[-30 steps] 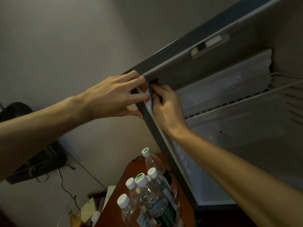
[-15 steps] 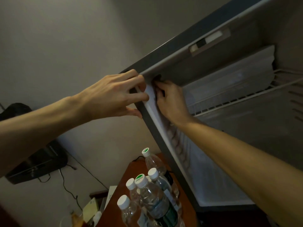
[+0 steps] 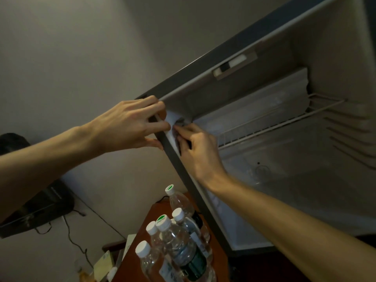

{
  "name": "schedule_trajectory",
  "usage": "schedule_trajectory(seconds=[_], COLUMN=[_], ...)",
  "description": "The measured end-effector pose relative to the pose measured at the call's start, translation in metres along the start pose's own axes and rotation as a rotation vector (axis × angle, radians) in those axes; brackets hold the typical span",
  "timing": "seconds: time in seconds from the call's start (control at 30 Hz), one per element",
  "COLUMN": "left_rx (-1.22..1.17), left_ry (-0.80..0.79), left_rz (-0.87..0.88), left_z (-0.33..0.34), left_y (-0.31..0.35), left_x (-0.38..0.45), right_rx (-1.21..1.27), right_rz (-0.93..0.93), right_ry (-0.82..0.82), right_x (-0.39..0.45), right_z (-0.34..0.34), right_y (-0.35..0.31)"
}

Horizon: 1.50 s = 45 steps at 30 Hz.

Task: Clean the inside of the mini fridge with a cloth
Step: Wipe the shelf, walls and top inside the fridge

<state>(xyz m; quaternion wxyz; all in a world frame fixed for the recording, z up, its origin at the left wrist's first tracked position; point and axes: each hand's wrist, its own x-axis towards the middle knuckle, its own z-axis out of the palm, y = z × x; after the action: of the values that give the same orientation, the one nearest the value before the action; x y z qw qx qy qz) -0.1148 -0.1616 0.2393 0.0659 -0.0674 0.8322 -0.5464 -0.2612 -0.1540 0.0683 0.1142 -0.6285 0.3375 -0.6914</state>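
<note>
Gripping the mini fridge [image 3: 264,64] at its upper front corner, the left hand [image 3: 126,125] curls round the frame; the right hand [image 3: 195,147] pinches a white cloth [image 3: 170,119] against the inner edge there.

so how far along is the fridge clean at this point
Done: the mini fridge stands open and looks emptied, water bottles set outside. In hand: the right hand works something pale, likely the cloth, into the upper front corner; the left hand grips that edge. Left: wire shelf, walls, floor.
</note>
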Motion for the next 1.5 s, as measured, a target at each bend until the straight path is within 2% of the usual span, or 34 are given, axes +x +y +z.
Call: schedule_trajectory(seconds=[0.23,0.37,0.47,0.63,0.77,0.93,1.2,1.4,1.5], left_rx=[0.019,0.030,0.034,0.050,0.044,0.039,0.034,0.022,-0.004], left_ry=[0.004,0.004,0.009,0.009,0.011,0.006,-0.014,-0.013,-0.025], left_rz=[-0.016,-0.005,-0.013,-0.009,-0.017,-0.010,-0.034,-0.044,-0.083], left_z=[0.003,0.007,0.005,0.002,0.002,0.005,0.008,0.001,-0.009], left_y=[-0.001,-0.002,-0.001,0.000,0.001,0.000,-0.003,0.002,0.008], left_x=[-0.004,-0.006,-0.005,-0.003,-0.002,-0.003,-0.005,-0.002,-0.002], right_rx=[-0.144,-0.219,-0.181,-0.124,-0.048,-0.053,-0.299,-0.254,-0.244], right_rz=[0.058,0.086,0.095,0.112,0.041,0.051,0.139,0.230,0.265], right_ry=[0.163,0.185,0.193,0.122,0.068,0.095,0.173,0.153,0.086], right_x=[0.064,0.085,0.079,0.029,-0.002,0.010,0.066,0.053,0.027], right_z=[0.011,0.013,0.015,0.009,0.009,0.012,0.017,0.015,0.008], right_y=[0.031,0.050,0.044,0.013,-0.002,0.010,0.053,0.032,0.015])
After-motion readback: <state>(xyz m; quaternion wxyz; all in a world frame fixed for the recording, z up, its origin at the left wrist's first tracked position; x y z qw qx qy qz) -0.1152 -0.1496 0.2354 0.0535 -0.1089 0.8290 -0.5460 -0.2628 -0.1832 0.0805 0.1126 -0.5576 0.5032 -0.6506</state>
